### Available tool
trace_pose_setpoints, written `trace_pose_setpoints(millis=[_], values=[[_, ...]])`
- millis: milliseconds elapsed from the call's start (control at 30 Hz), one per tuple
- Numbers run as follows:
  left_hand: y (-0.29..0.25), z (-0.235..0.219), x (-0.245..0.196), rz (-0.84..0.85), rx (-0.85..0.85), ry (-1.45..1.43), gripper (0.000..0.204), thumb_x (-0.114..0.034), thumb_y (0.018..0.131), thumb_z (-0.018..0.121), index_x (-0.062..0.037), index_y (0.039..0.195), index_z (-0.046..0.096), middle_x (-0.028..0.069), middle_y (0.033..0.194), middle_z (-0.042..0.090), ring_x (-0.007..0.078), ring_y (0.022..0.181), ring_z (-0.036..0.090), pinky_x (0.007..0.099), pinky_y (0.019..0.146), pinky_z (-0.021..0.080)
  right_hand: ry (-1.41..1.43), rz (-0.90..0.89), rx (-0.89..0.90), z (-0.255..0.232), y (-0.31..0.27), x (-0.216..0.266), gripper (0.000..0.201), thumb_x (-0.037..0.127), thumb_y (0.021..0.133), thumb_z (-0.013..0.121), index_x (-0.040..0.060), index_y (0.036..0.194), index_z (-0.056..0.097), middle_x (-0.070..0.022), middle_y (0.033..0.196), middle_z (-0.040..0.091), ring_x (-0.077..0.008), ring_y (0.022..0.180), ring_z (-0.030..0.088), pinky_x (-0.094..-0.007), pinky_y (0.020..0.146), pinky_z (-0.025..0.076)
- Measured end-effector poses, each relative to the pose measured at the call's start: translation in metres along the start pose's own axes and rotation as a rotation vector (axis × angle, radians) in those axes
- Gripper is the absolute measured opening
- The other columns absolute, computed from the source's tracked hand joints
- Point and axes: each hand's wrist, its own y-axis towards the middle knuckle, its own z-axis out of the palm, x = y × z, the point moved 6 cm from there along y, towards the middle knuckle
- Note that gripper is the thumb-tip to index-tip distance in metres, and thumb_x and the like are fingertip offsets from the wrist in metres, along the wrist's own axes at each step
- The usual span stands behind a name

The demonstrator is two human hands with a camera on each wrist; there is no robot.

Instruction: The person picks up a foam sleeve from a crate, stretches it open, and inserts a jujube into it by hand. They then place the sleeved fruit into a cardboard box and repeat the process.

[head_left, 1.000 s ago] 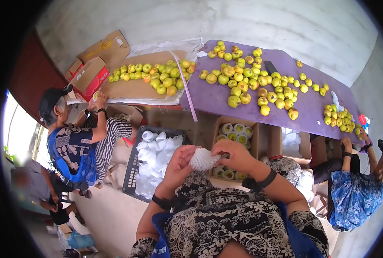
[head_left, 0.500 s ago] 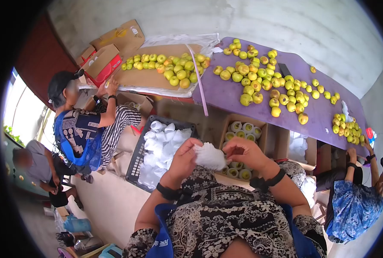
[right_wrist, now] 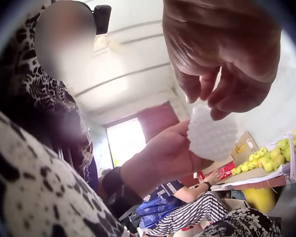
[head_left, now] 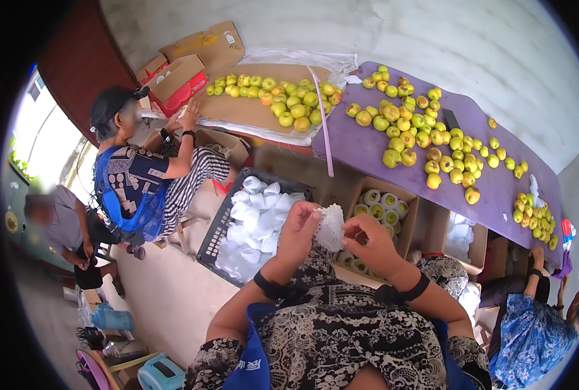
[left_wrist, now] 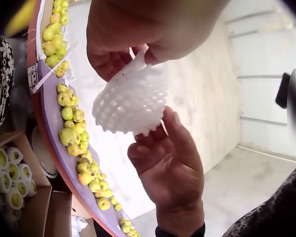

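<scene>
Between my two hands is a white foam fruit net [head_left: 329,227], its bumpy mesh showing in both wrist views. My left hand [head_left: 297,229] grips one end of it between thumb and fingers. At the opposite edge, my right hand [head_left: 374,239] pinches the rim with thumb and fingertips. Below to the left, a black slotted crate [head_left: 216,233] holds a heap of similar foam nets [head_left: 253,224]. A cardboard box [head_left: 411,224] of net-wrapped apples [head_left: 377,211] stands just beyond my right hand. Loose yellow-green apples [head_left: 426,140] lie on the purple tabletop [head_left: 354,140].
More apples [head_left: 296,107] lie on cardboard at the back left, beside a purple strip [head_left: 324,130]. A person in striped trousers [head_left: 201,170] sits left, another in a blue patterned top [head_left: 533,328] right. Another box [head_left: 476,250] holds white foam.
The view has swung, so the surroundings sit further right and the left side shows more. The net has turned more upright; my right hand has come back against its edge.
</scene>
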Motion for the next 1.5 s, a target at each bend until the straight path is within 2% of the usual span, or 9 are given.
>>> trace_pose_setpoints(millis=[200, 500, 800, 1033, 1133, 1200, 1300, 1433, 1500], values=[[-0.004, -0.003, -0.009, 0.032, -0.017, -0.034, 0.006, -0.005, 0.098, 0.05, -0.0036, 0.103, 0.048, 0.0082, 0.111, 0.057, 0.012, 0.101, 0.054, 0.0283, 0.092, 0.043, 0.088, 0.057, 0.034, 0.014, 0.005, -0.019, 0.019, 0.006, 0.085, 0.07, 0.0039, 0.101, 0.059, -0.0023, 0.097, 0.058, -0.0101, 0.086, 0.058, -0.0254, 0.075, 0.05], [-0.003, -0.008, -0.005, 0.019, 0.002, -0.017, 0.009, -0.004, 0.097, 0.052, -0.0027, 0.106, 0.049, 0.0075, 0.104, 0.061, 0.0118, 0.092, 0.058, 0.0269, 0.083, 0.048, 0.48, 0.166, 0.126, 0.021, 0.005, -0.049, 0.018, 0.01, 0.085, 0.07, 0.0042, 0.099, 0.059, -0.0014, 0.095, 0.058, -0.0111, 0.088, 0.058, -0.0269, 0.081, 0.048], [-0.007, 0.004, -0.01, 0.045, -0.029, 0.02, 0.01, -0.004, 0.097, 0.053, -0.0018, 0.106, 0.049, 0.0054, 0.099, 0.06, 0.0094, 0.09, 0.058, 0.0254, 0.08, 0.049, 0.242, 0.088, 0.038, 0.025, 0.009, -0.032, 0.027, 0.007, 0.078, 0.072, 0.0015, 0.1, 0.056, -0.0056, 0.101, 0.053, -0.0147, 0.09, 0.06, -0.028, 0.078, 0.05], [-0.009, 0.014, -0.016, 0.125, -0.001, 0.063, 0.022, 0.001, 0.095, 0.052, -0.0003, 0.117, 0.049, 0.0074, 0.112, 0.057, 0.0122, 0.103, 0.056, 0.0268, 0.09, 0.046, 0.148, 0.028, -0.081, 0.023, 0.008, -0.029, 0.03, 0.004, 0.078, 0.071, 0.0011, 0.104, 0.057, -0.0069, 0.103, 0.055, -0.0144, 0.095, 0.059, -0.0269, 0.078, 0.05], [-0.007, 0.008, -0.011, 0.107, 0.047, 0.146, 0.024, 0.003, 0.095, 0.05, -0.0007, 0.119, 0.052, 0.0065, 0.113, 0.058, 0.0127, 0.106, 0.056, 0.0269, 0.091, 0.046, 0.229, 0.075, 0.012, 0.02, 0.008, -0.041, 0.031, 0.003, 0.079, 0.072, 0.0016, 0.106, 0.058, -0.0049, 0.099, 0.059, -0.0126, 0.092, 0.059, -0.026, 0.078, 0.05], [-0.005, 0.005, -0.01, 0.072, 0.09, 0.21, 0.025, 0.004, 0.095, 0.048, -0.001, 0.119, 0.054, 0.0058, 0.111, 0.059, 0.0128, 0.105, 0.057, 0.0269, 0.091, 0.046, 0.352, 0.247, 0.167, 0.021, 0.005, -0.046, 0.027, 0.004, 0.081, 0.073, 0.0033, 0.104, 0.059, -0.0004, 0.093, 0.061, -0.0099, 0.087, 0.059, -0.0253, 0.079, 0.049], [-0.006, 0.003, -0.006, -0.103, 0.098, 0.028, 0.021, 0.002, 0.097, 0.047, -0.0016, 0.115, 0.058, 0.0054, 0.106, 0.062, 0.0127, 0.101, 0.059, 0.0274, 0.089, 0.048, 0.483, 0.222, 0.252, 0.015, 0.003, -0.041, 0.02, 0.007, 0.086, 0.069, 0.0057, 0.103, 0.059, 0.0026, 0.09, 0.062, -0.0072, 0.084, 0.058, -0.0241, 0.077, 0.048], [-0.006, 0.0, 0.005, -0.178, 0.206, -0.225, 0.026, -0.004, 0.097, 0.05, -0.003, 0.123, 0.053, 0.0067, 0.106, 0.063, 0.0141, 0.099, 0.061, 0.0292, 0.088, 0.049, 0.682, 0.238, 0.198, 0.008, 0.002, -0.062, 0.016, 0.01, 0.092, 0.064, 0.0072, 0.107, 0.058, 0.0037, 0.093, 0.062, -0.0061, 0.086, 0.057, -0.0223, 0.076, 0.047], [-0.007, 0.006, 0.001, -0.182, 0.27, -0.298, 0.03, -0.006, 0.097, 0.052, -0.004, 0.127, 0.05, 0.0077, 0.109, 0.063, 0.0151, 0.1, 0.061, 0.0304, 0.089, 0.049, 1.009, 0.26, 0.182, 0.009, 0.004, -0.064, 0.019, 0.01, 0.096, 0.057, 0.0083, 0.115, 0.054, 0.0019, 0.101, 0.061, -0.0082, 0.091, 0.058, -0.0237, 0.077, 0.047]])
